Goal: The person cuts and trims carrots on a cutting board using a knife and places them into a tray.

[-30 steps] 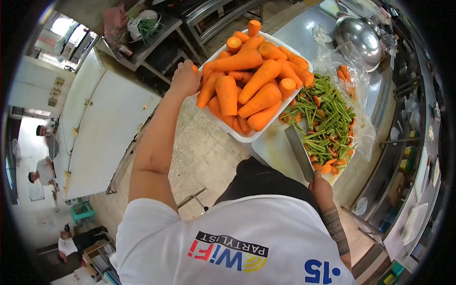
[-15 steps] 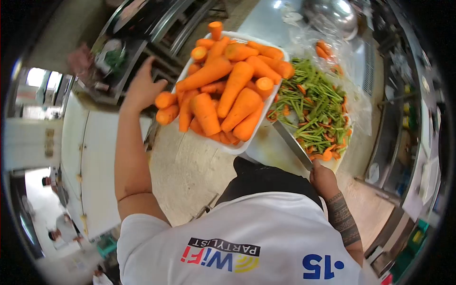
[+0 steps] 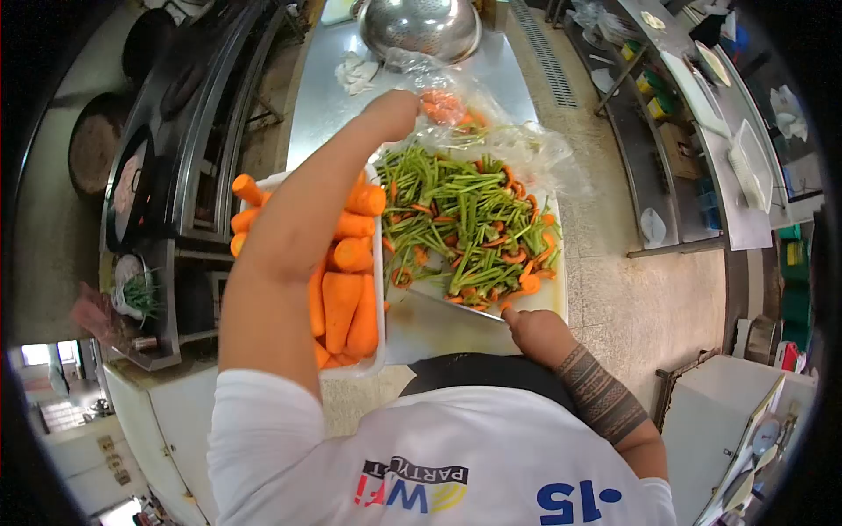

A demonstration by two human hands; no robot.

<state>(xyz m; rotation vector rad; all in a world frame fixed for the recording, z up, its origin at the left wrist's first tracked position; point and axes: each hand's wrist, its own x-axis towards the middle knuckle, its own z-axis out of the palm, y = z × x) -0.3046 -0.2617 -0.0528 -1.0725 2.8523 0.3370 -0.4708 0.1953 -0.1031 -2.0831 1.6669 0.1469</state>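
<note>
In my right hand is the handle of a knife, its blade lying low against the near edge of a heap of green carrot tops and trimmings. That heap covers much of a white cutting board. My left hand reaches far forward, beside a clear plastic bag with carrots in it; its fingers are hidden from me. Under my left forearm stands a white tray piled with whole carrots, partly covered by the arm.
A perforated metal colander sits at the far end of the steel table. Crumpled white plastic lies near it. Stoves and pans line the left side. Shelves with containers run along the right, beyond a floor drain.
My left hand has swung from left of the carrot tray across it to the plastic bag. The view has turned left to right, toward the board. My right hand still holds the knife.
</note>
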